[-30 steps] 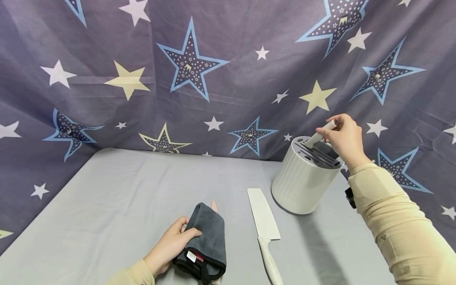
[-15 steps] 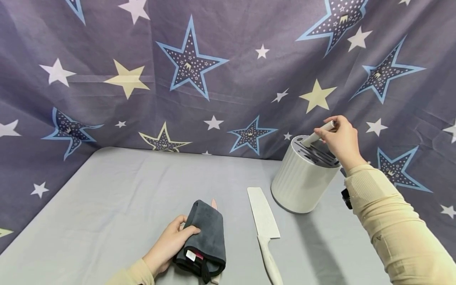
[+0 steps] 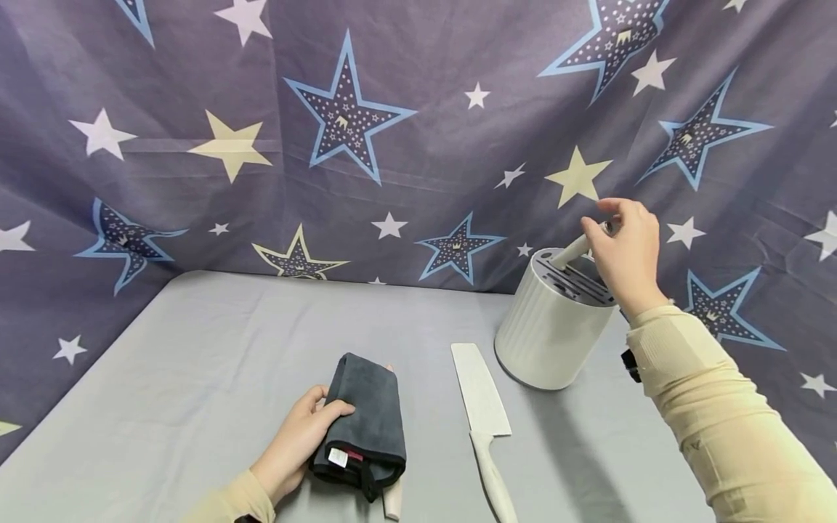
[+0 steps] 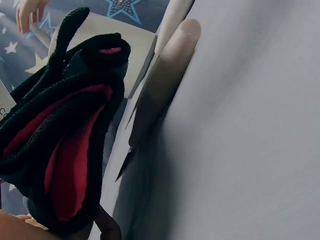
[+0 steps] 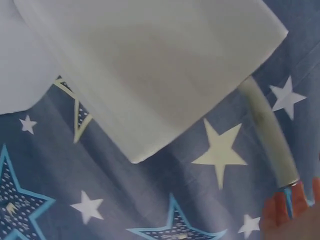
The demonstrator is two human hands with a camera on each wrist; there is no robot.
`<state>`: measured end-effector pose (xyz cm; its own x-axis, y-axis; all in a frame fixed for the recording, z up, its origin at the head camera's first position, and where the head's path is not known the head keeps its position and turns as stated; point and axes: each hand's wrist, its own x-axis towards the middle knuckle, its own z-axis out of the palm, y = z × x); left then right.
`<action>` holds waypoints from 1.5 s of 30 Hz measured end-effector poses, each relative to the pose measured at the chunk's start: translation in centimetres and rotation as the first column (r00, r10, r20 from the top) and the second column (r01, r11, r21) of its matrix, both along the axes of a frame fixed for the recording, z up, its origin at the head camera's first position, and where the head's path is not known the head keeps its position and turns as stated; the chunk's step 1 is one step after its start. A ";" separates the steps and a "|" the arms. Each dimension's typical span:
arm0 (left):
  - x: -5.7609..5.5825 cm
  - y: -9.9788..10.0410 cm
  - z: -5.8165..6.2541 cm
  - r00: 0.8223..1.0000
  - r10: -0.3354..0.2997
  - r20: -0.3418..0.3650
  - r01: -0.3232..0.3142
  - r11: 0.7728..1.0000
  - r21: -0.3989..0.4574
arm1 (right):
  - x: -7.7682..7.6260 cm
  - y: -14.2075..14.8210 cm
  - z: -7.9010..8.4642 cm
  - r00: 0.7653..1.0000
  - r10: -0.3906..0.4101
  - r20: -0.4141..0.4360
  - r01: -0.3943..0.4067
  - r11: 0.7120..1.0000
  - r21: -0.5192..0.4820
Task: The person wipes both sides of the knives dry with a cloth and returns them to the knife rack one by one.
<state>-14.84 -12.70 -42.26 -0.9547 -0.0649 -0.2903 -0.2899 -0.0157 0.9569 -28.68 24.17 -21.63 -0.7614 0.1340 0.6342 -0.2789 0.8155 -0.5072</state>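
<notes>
Left hand [image 3: 294,436] grasping a folded grey cloth [image 3: 369,407], thumb laid across its upper face; right hand [image 3: 628,247] with thumb and fingers apart about the outer end of a pale handle [image 3: 570,251], its grip loosened. Whether a fingertip touches that end cannot be told. The handle slants up out of the slotted top of a white knife block [image 3: 546,338], which stands upright at the far right of the table [image 3: 196,407], near the curtain. The cloth lies toward the near edge, its black border edged with red inside, a white label [image 3: 338,457] and a black loop [image 3: 369,481] at the near end. Partly hidden beneath it is a small knife [image 3: 392,501], its handle emerging toward the person and its pinkish tip just showing beyond the cloth. Between cloth and block, apart from both, a wide knife [image 3: 480,392] lies flat, blade pointing away. Behind hangs a purple-grey curtain [image 3: 431,174] printed with stars. Both sleeves are cream; the left wrist view shows red lining within the cloth's folds.
</notes>
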 end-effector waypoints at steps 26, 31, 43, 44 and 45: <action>0.0 -1.5 2.3 0.997 0.068 -0.028 -0.067 0.997 0.025 | 3.4 -6.7 -7.5 0.840 0.461 -0.286 -0.312 0.842 0.441; 0.0 -1.8 2.6 0.997 0.070 -0.035 -0.069 0.997 0.022 | 4.2 -7.6 -8.3 0.831 0.495 -0.253 -0.360 0.826 0.435; 0.2 -2.3 3.7 0.997 0.050 -0.062 -0.050 0.999 -0.002 | 6.5 -9.3 -11.1 0.844 0.520 -0.129 -0.447 0.817 0.364; 0.2 -2.3 3.8 0.997 0.050 -0.063 -0.050 0.999 -0.004 | 6.7 -9.4 -11.3 0.848 0.517 -0.114 -0.450 0.818 0.360; 0.2 -2.3 3.8 0.997 0.050 -0.063 -0.051 0.999 -0.005 | 6.9 -9.5 -11.6 0.851 0.516 -0.100 -0.454 0.818 0.352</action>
<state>-14.61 -15.05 -38.44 -0.9664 -0.1151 -0.2297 -0.2287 -0.0222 0.9733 -21.81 14.66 -33.23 -0.5420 -0.4445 0.7132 -0.7414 0.6525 -0.1568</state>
